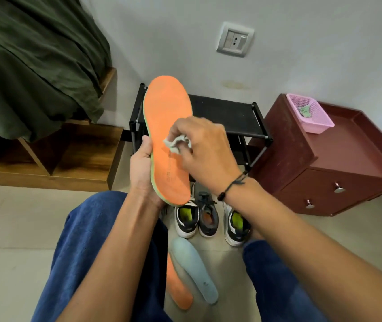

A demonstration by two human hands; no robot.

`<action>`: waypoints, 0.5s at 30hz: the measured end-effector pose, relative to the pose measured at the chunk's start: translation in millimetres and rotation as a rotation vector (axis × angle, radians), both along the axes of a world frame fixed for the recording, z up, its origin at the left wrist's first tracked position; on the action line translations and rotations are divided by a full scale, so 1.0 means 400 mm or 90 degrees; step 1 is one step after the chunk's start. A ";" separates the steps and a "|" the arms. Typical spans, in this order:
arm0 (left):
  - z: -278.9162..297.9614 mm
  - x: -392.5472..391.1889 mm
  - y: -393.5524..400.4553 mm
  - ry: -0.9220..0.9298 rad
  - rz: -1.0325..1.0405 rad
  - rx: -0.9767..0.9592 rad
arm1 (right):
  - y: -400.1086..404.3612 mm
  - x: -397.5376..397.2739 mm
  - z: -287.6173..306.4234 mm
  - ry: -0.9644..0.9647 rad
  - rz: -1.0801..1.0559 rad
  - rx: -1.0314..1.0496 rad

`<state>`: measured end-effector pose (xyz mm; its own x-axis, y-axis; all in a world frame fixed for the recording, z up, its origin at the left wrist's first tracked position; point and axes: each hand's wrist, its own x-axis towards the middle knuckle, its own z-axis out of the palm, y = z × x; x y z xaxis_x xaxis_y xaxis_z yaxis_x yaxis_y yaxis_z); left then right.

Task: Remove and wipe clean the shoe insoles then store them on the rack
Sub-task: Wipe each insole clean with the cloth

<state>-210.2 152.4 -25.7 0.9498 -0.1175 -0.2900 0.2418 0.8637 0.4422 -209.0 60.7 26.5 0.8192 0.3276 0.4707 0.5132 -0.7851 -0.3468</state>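
My left hand (pixel 141 168) grips an orange insole (pixel 167 117) by its lower left edge and holds it upright in front of the black shoe rack (pixel 227 115). My right hand (pixel 205 154) pinches a small grey cloth (pixel 176 142) and presses it against the insole's middle. On the floor between my knees lie a second orange insole (pixel 179 287) and a pale blue insole (pixel 194 270). Three shoes (pixel 206 219) stand below the rack; two show green insoles inside.
A dark red drawer cabinet (pixel 338 173) stands right of the rack, with a pink basket (pixel 311 112) holding a cloth on top. A wooden bed frame (pixel 69 159) with a green blanket (pixel 34 61) fills the left. A wall socket (pixel 235 39) sits above the rack.
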 end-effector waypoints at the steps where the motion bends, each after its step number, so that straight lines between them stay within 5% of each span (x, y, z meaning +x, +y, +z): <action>1: 0.002 0.002 -0.003 0.002 0.009 0.021 | 0.002 0.017 0.013 0.005 -0.014 -0.034; 6: 0.004 0.012 -0.018 0.016 0.010 0.040 | 0.005 0.047 0.008 0.033 -0.032 -0.247; 15: -0.018 0.014 0.006 -0.003 -0.037 0.025 | 0.009 -0.066 -0.076 0.088 0.011 0.018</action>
